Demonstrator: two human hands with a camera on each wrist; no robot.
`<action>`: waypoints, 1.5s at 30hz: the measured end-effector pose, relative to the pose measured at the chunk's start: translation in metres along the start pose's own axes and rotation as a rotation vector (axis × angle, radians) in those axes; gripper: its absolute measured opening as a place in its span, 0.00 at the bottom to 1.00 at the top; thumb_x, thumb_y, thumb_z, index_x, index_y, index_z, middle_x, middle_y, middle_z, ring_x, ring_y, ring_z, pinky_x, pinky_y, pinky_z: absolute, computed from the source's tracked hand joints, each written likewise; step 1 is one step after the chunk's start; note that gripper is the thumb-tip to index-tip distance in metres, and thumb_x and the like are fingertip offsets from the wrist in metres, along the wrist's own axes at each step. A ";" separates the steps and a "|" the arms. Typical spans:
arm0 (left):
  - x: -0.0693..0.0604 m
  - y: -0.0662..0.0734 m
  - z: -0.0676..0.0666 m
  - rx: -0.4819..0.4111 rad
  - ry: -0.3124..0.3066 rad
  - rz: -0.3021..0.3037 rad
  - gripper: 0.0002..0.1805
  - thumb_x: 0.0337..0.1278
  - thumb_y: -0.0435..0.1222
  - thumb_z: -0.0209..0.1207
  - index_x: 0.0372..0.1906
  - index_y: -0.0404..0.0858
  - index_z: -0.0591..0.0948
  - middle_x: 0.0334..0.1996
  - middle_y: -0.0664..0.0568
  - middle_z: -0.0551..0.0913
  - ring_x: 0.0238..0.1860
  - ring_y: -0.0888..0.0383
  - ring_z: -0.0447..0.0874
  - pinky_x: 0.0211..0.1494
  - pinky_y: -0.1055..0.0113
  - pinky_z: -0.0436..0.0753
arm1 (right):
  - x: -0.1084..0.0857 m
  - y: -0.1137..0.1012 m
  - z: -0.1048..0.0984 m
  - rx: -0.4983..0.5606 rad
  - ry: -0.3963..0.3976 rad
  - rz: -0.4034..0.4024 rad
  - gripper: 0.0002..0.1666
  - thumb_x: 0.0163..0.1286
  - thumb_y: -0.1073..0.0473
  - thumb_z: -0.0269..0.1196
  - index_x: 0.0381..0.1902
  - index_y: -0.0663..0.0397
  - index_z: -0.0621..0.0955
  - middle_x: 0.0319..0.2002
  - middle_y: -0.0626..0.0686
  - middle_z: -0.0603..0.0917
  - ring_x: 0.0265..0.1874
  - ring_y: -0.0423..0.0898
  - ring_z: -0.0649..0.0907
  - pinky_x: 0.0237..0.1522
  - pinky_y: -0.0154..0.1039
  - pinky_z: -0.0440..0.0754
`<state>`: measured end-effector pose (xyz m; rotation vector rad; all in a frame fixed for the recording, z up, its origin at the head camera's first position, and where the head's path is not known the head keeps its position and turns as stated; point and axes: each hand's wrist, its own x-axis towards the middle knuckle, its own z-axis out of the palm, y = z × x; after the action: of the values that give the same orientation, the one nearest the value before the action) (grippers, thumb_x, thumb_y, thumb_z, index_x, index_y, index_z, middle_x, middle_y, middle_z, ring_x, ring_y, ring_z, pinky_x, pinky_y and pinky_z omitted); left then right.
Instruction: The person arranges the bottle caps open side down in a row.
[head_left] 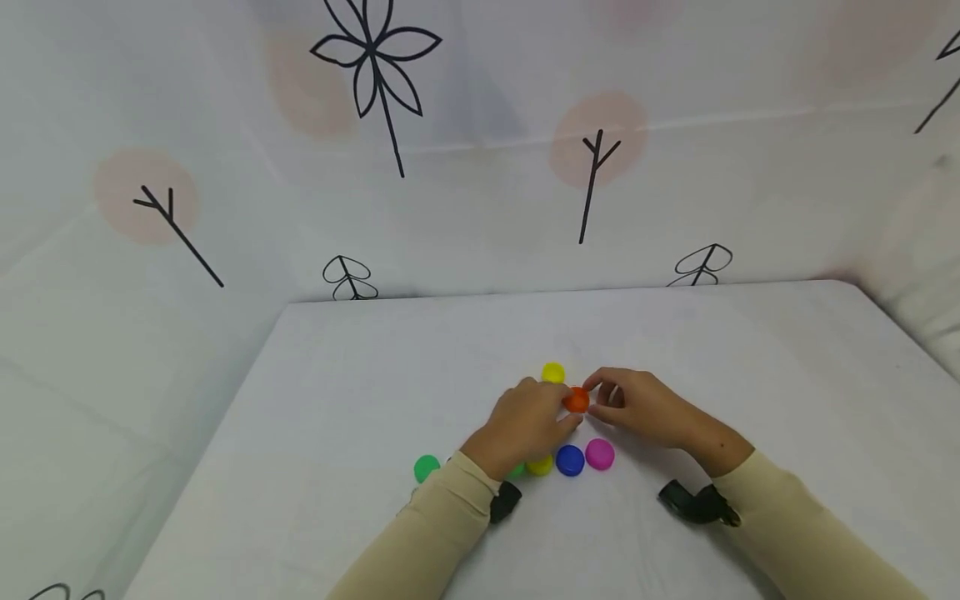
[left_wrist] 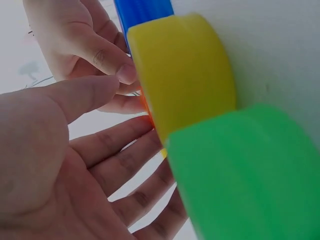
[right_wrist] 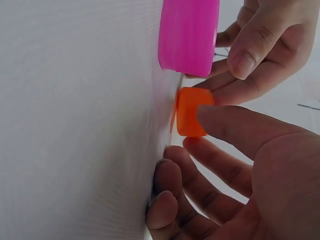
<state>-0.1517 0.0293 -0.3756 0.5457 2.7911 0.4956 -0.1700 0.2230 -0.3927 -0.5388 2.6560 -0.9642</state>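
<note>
A small orange round cap (head_left: 577, 400) lies between the two hands on the white table. My right hand (head_left: 647, 408) holds it at its right side; in the right wrist view the thumb overlaps the orange cap (right_wrist: 192, 111) and the index fingertip meets its edge. From the other side my left hand (head_left: 525, 421) touches it with the fingers, the thumb standing apart from it. Just beyond the left hand is a yellow cap (head_left: 553, 372). On the near side sit a blue cap (head_left: 570, 460), a pink cap (head_left: 600, 454) and another yellow cap (head_left: 539, 466).
Left of the left forearm lies a green cap (head_left: 427, 467). A second green cap (left_wrist: 245, 175) is partly hidden by the left wrist in the head view. Black wrist straps show on both sleeves. White patterned fabric (head_left: 480, 208) hangs behind the table (head_left: 390, 358).
</note>
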 end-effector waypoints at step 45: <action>-0.001 0.001 -0.013 -0.352 0.333 0.137 0.18 0.65 0.35 0.64 0.59 0.43 0.80 0.49 0.53 0.82 0.42 0.63 0.83 0.44 0.81 0.81 | -0.007 -0.010 -0.004 0.149 0.249 -0.117 0.19 0.66 0.63 0.69 0.54 0.52 0.80 0.38 0.50 0.89 0.34 0.41 0.86 0.39 0.29 0.84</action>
<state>-0.1543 0.0261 -0.3628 0.6232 2.8761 1.1779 -0.1631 0.2212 -0.3820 -0.5791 2.7601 -1.3316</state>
